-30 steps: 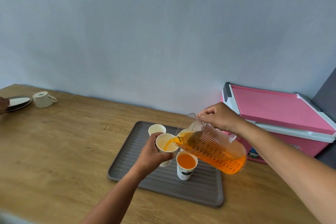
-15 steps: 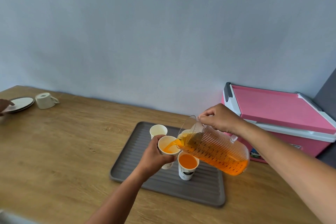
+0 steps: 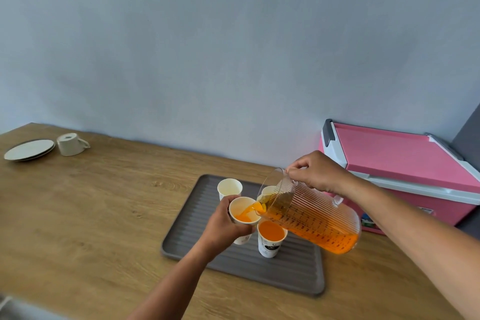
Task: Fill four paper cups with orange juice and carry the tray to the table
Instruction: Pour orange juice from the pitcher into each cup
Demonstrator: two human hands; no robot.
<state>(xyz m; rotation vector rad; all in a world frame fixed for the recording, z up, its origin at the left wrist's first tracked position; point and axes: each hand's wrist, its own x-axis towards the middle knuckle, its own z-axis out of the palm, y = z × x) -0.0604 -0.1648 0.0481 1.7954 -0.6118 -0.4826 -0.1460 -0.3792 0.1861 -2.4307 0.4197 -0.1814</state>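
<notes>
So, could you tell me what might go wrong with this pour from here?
The pitcher is tipped steeply by the right hand; a surge could overshoot the held cup onto the tray. The full cup stands close beside the left hand and the pitcher, so a nudge could topple it.

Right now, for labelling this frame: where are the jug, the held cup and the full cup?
jug [image 3: 311, 218], head view, on its ribbed side.
held cup [image 3: 239, 206], head view, on its pale inner wall.
full cup [image 3: 270, 247], head view, on its printed front.
</notes>
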